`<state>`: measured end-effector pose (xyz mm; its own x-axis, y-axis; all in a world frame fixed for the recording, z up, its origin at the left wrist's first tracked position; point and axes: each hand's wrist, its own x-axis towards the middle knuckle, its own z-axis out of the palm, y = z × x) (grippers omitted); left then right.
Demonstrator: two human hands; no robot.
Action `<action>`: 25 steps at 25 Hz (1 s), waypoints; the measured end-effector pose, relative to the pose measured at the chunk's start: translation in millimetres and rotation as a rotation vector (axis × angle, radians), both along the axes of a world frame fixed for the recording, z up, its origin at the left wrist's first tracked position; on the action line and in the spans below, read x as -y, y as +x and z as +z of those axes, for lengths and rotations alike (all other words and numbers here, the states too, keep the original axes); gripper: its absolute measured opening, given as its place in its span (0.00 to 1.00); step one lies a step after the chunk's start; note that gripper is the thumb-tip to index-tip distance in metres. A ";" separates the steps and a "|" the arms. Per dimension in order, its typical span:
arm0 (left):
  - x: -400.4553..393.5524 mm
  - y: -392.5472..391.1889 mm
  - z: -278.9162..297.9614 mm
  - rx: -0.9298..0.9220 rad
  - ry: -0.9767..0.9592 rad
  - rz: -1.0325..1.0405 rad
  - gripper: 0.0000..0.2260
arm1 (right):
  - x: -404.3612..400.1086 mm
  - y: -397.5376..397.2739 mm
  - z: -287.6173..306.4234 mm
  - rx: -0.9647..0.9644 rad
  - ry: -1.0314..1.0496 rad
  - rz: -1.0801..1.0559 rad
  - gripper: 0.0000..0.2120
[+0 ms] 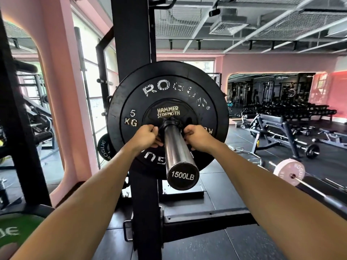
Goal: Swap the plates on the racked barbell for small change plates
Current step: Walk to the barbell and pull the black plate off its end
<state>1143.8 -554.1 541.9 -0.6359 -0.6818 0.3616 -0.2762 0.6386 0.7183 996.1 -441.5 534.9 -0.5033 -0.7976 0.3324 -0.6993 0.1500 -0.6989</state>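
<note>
Here the barbell sleeve (175, 147) points toward the camera, carrying a large Rogue plate (169, 87) with a small Hammer Strength plate (168, 111) in front. Left hand (147, 136) and right hand (197, 136), fingers curled, grip the collar (170, 123) from either side of the sleeve.
</note>
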 end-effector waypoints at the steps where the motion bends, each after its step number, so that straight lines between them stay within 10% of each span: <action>1: 0.7 -0.1 0.0 -0.014 0.016 -0.002 0.16 | -0.7 1.3 -0.8 0.040 -0.019 0.005 0.11; 14: 6.4 5.9 13.9 -0.079 0.132 -0.082 0.13 | -1.3 0.0 -12.9 0.235 0.005 0.058 0.14; 25: -4.1 -0.8 21.5 -0.021 0.236 -0.067 0.09 | 2.9 -5.2 5.8 0.042 -0.145 -0.106 0.17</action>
<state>1143.0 -550.1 563.4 -0.6765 -0.7057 0.2105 -0.2226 0.4685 0.8550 990.9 -444.4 540.7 -0.5980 -0.6842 0.4174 -0.6548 0.1168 -0.7467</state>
